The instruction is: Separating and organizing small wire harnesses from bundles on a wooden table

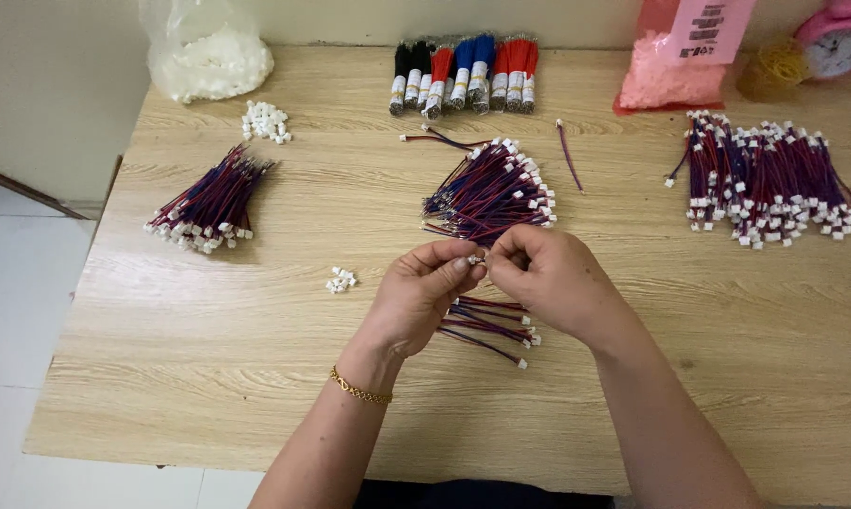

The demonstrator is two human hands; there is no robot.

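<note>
Bare table [208,377] front-left; wire bundles [489,193] crowding beyond.

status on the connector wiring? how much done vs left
Looks done: the big pile of wires at the right, white plugs showing at both ends. In hand: left hand and right hand pinch a small white connector together. Left, by the look: the centre pile, left bundle, loose connectors and banded bundles.
</note>
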